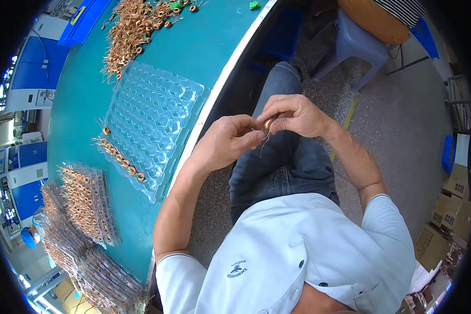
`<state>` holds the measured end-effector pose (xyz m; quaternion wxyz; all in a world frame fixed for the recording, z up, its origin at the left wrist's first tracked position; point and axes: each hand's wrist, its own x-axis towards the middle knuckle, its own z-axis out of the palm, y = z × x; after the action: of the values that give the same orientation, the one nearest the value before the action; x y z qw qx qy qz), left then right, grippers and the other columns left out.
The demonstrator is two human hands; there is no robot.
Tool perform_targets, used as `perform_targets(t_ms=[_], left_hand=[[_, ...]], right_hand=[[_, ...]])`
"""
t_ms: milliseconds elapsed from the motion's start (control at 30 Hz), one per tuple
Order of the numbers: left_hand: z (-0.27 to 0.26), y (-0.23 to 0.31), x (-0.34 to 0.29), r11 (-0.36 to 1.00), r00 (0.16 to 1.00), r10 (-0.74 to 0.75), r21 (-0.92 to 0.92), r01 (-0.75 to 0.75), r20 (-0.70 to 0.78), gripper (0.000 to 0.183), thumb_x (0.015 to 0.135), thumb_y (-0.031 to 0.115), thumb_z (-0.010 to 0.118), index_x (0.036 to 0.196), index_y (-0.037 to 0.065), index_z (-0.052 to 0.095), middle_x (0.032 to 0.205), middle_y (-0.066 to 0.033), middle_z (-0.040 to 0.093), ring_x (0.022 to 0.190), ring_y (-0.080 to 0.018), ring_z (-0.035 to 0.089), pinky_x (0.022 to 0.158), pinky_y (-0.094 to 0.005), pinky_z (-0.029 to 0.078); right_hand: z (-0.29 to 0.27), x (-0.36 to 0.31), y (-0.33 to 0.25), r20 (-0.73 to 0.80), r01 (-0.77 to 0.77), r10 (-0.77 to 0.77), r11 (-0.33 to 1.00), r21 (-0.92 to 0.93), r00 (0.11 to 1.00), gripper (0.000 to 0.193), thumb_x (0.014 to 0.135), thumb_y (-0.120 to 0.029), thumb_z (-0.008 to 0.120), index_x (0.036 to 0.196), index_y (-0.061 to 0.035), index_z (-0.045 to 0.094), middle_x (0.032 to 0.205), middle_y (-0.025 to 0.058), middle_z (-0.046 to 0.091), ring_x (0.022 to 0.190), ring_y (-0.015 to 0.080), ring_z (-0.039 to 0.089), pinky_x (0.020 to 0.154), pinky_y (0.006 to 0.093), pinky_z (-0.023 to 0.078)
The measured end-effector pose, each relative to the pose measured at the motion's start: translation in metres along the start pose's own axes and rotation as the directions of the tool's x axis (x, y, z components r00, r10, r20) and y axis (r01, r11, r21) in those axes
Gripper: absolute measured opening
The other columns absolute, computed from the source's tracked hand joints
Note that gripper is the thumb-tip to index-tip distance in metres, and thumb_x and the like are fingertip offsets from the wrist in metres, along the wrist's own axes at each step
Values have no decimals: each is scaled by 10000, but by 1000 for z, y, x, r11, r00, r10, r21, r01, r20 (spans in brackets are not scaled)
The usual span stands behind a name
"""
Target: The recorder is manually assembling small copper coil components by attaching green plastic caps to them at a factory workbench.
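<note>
Above my lap, beyond the table's edge, I hold a small ring-shaped copper coil with thin wire ends hanging down. My right hand pinches it from the right between thumb and fingers. From the other side, the thumb and forefinger of my left hand close on its left side and partly cover it. To the left on the table lies a clear plastic tray with rows of moulded pockets. Several copper coils sit along its left end, their wire ends pointing outward.
A large heap of loose coils covers the far part of the green table. Stacked coil-filled trays stand at its near left. A blue bin is at the far left, a plastic stool beyond my knees, cardboard boxes at right.
</note>
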<state>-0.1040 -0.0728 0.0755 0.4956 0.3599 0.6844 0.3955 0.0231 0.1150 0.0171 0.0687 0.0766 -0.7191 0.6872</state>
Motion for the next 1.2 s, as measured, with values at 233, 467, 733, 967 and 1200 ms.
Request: perform_targets(t_ms=[233, 467, 733, 967, 1200], left_hand=[[5, -3, -2, 913, 953, 288, 327, -244, -91, 171, 889, 74, 635, 1020, -28, 676, 798, -114, 677, 679, -144, 623, 624, -283, 494], [4, -7, -1, 865, 930, 363, 395, -310, -65, 165, 862, 27, 620, 1007, -29, 677, 818, -130, 687, 686, -160, 638, 630, -284, 501], [15, -14, -3, 935, 962, 240, 298, -192, -132, 163, 881, 53, 632, 1013, -27, 683, 781, -115, 683, 656, -121, 617, 601, -258, 485], [16, -13, -4, 939, 943, 289, 242, -244, -168, 191, 877, 72, 678, 1051, -5, 683, 847, -107, 682, 725, -125, 645, 631, -259, 503], [22, -20, 8, 827, 844, 513, 354, -437, -158, 230, 796, 40, 730, 1024, 47, 699, 792, -87, 644, 644, -198, 627, 574, -291, 502]], right_hand=[[11, -7, 14, -82, -60, 81, 970, 234, 993, 177, 887, -55, 677, 1048, 18, 684, 907, 85, 671, 748, 135, 659, 701, 242, 561], [16, -10, 21, -105, -68, 109, 940, 335, 988, 175, 893, -67, 676, 1039, 28, 668, 911, 101, 681, 742, 130, 668, 693, 235, 566], [15, -16, 25, -61, -115, 154, 901, 418, 986, 214, 893, -95, 682, 1060, 34, 650, 910, 109, 680, 747, 135, 674, 688, 236, 579], [6, -20, 13, -109, -129, 175, 932, 339, 979, 247, 875, -96, 704, 1067, 37, 625, 882, 114, 677, 732, 148, 681, 664, 247, 592], [7, -23, 14, -56, -182, 226, 888, 423, 973, 233, 856, -96, 729, 990, 34, 589, 864, 134, 675, 715, 144, 684, 650, 248, 594]])
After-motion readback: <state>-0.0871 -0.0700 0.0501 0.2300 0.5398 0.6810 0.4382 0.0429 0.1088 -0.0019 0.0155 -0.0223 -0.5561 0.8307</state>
